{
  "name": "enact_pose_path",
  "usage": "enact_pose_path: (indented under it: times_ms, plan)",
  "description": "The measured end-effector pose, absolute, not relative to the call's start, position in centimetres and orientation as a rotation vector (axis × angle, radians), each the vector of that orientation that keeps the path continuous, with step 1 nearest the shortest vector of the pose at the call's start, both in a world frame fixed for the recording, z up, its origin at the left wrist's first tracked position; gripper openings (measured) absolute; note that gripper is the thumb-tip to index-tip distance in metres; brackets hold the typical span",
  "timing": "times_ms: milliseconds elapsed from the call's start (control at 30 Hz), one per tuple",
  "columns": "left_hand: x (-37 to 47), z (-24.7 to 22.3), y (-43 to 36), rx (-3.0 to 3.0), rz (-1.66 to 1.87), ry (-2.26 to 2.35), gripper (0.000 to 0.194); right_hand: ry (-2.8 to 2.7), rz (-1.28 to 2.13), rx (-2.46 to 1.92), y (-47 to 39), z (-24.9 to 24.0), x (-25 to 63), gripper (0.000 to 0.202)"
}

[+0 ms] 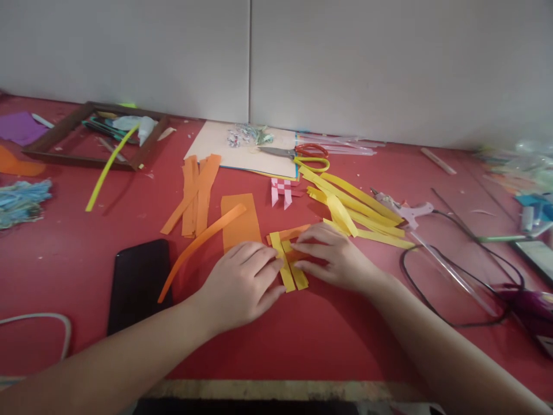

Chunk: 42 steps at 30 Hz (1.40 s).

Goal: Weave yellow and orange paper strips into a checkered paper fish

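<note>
Two yellow paper strips (290,283) lie side by side, slanting across an orange paper strip (287,233) on the red table. My left hand (244,282) is closed at the left yellow strip, with fingertips along its edge and the thumb near its lower end. From the other side, my right hand (334,253) has its fingertips and thumb on the right yellow strip, its fingers covering part of the orange one. An orange paper rectangle (239,219) and a curved orange strip (201,245) lie beyond my left hand. Past my right hand spreads a bundle of yellow strips (354,202).
A black phone (140,282) rests left of my left forearm. Scissors (302,154) lie on a pale board (207,144), near a pink woven paper piece (281,190). A glue gun (406,213) trails its black cord at right. A brown frame (56,154) holds tools.
</note>
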<state>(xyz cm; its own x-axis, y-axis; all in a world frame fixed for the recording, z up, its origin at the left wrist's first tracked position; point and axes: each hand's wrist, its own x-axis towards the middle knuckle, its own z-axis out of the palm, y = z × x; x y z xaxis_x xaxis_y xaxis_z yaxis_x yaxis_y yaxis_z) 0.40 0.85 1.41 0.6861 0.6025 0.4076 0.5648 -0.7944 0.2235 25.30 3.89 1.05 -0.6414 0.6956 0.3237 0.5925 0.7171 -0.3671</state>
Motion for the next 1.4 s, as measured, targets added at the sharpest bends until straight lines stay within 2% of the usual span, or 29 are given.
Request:
enact_pose_path:
  times_ms: [200, 600, 1400]
  plan:
    - [0.22, 1.02, 1.03, 2.817, 0.705, 1.033, 0.046, -2.496, 0.32, -0.977, 3.83, 1.17, 25.19, 0.032]
    - [0.52, 0.49, 1.37, 2.695, 0.177, 0.918, 0.091, -2.457, 0.282, -1.02, 4.2, 1.37, 24.92, 0.027]
    - [0.56, 0.59, 1.25, 2.731, 0.209, 0.942, 0.091, -2.367, 0.255, -1.081, 4.02, 1.03, 24.83, 0.026]
